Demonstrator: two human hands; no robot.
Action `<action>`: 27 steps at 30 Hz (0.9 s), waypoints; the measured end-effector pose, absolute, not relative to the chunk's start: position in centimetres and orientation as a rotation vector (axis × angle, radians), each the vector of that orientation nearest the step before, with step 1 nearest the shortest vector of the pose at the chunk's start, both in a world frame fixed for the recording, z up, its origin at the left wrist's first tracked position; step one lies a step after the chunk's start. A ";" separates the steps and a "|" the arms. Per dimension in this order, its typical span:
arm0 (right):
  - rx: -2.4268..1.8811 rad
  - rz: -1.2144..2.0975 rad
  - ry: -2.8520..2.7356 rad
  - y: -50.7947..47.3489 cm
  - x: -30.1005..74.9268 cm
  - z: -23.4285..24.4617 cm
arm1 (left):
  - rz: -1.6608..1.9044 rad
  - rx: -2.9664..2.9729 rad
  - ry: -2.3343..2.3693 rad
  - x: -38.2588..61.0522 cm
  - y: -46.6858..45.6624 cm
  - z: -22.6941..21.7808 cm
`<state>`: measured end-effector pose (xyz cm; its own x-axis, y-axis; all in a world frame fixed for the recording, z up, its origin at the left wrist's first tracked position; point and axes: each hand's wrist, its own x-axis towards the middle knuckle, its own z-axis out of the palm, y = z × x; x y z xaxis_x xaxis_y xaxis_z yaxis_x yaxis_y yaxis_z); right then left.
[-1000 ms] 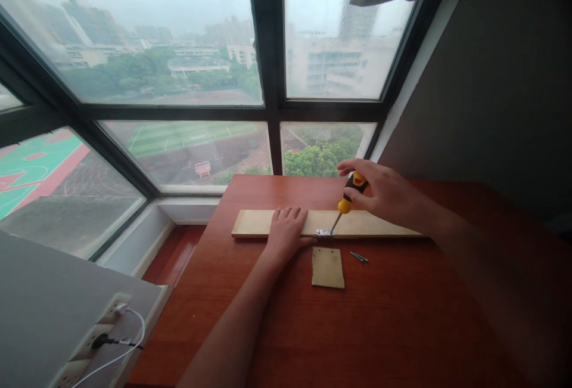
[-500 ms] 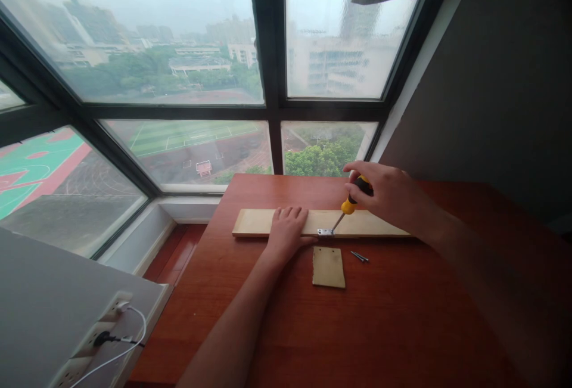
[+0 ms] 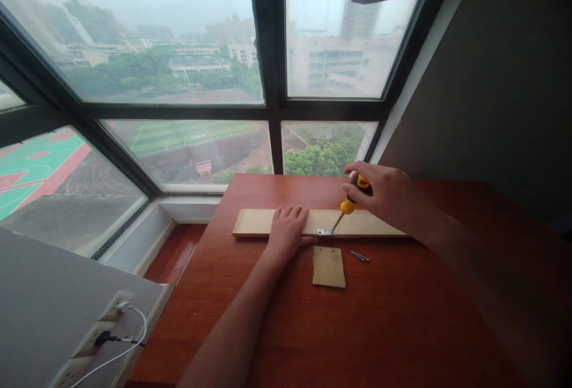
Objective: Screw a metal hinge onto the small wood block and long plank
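Inspected from left to right. First, left hand (image 3: 286, 230) laid palm-down over the pale board (image 3: 254, 222) on the worktop (image 3: 379, 316), fingers extended, not clenched, thumb at the near edge just beside the metal plate (image 3: 322, 233). Keep bearing down firmly to prevent creep; draw the thumb back from the plate in case of a slip.

Next, metal plate at the board's near edge, judged to be the working point. Check for flush seating before adding force. On the near side, apart from the board: tan piece (image 3: 329, 267) with two dark marks along its far edge. Leave undisturbed.

Further right, screwdriver (image 3: 347, 205) leaning rightward, tip at the plate's right end; engagement too small to confirm. Bring the shaft into line with the fastening, press down, and turn in short, even strokes. Beyond, slim metal fasteners (image 3: 360, 256) lying loose on the worktop, number uncertain. Last, right hand (image 3: 384, 194), fingers grasping the screwdriver handle near its top.

Compared with one second ago, again from left: no evident change at left hand, board or plate. Screwdriver handle slightly further right, lean increased, tip at the same end of the plate; right hand shifted likewise. Compared with half a second ago: barely any difference, apart from more yellow showing on the handle, suggestive of a small twist.
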<state>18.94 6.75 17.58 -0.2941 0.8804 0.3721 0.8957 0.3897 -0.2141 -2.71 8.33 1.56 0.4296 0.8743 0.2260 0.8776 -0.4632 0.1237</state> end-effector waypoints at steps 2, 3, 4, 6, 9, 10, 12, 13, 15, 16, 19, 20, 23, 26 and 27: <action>-1.471 -0.005 -2.239 6.7 19.1 17.6 | -0.405 -2.643 -1.620 -2.7 8.3 1.6; -1.444 0.017 -2.248 6.6 19.1 17.6 | -0.405 -2.641 -1.619 -2.7 8.3 1.6; -1.421 0.040 -2.259 6.6 19.2 17.6 | -0.404 -2.640 -1.618 -2.7 8.3 1.6; -1.407 0.065 -2.270 6.4 19.3 17.6 | -0.398 -2.638 -1.613 -2.6 8.3 1.6; -1.481 0.005 -2.251 6.4 19.2 17.6 | -0.384 -2.636 -1.610 -2.6 8.3 1.6; -1.520 -0.035 -2.235 6.5 19.2 17.6 | -0.378 -2.634 -1.609 -2.6 8.3 1.6; -1.579 -0.107 -2.210 6.6 19.1 17.5 | -0.365 -2.633 -1.602 -2.5 8.4 1.7; -1.590 -0.125 -2.204 6.7 19.1 17.5 | -0.357 -2.632 -1.596 -2.5 8.4 1.7; -1.575 -0.128 -2.207 6.8 19.1 17.4 | -0.342 -2.628 -1.588 -2.5 8.4 1.6; -1.556 -0.116 -2.212 6.8 19.2 17.4 | -0.336 -2.625 -1.586 -2.4 8.4 1.6; -1.496 -0.050 -2.230 6.8 19.2 17.4 | -0.323 -2.619 -1.584 -2.4 8.3 1.7; -1.477 -0.023 -2.238 6.7 19.3 17.5 | -0.320 -2.619 -1.583 -2.4 8.3 1.7; -1.449 0.039 -2.246 6.5 19.3 17.7 | -0.315 -2.620 -1.584 -2.3 8.3 1.7; -1.463 0.007 -2.235 6.5 19.1 17.8 | -0.318 -2.620 -1.586 -2.3 8.2 1.7; -1.469 -0.023 -2.232 6.6 19.0 17.8 | -0.318 -2.620 -1.587 -2.3 8.3 1.7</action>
<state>19.02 6.61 17.82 -0.3201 0.8648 0.3869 0.8725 0.4283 -0.2354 -2.32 8.26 1.69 0.4480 0.8697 0.2074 0.8824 -0.4674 0.0541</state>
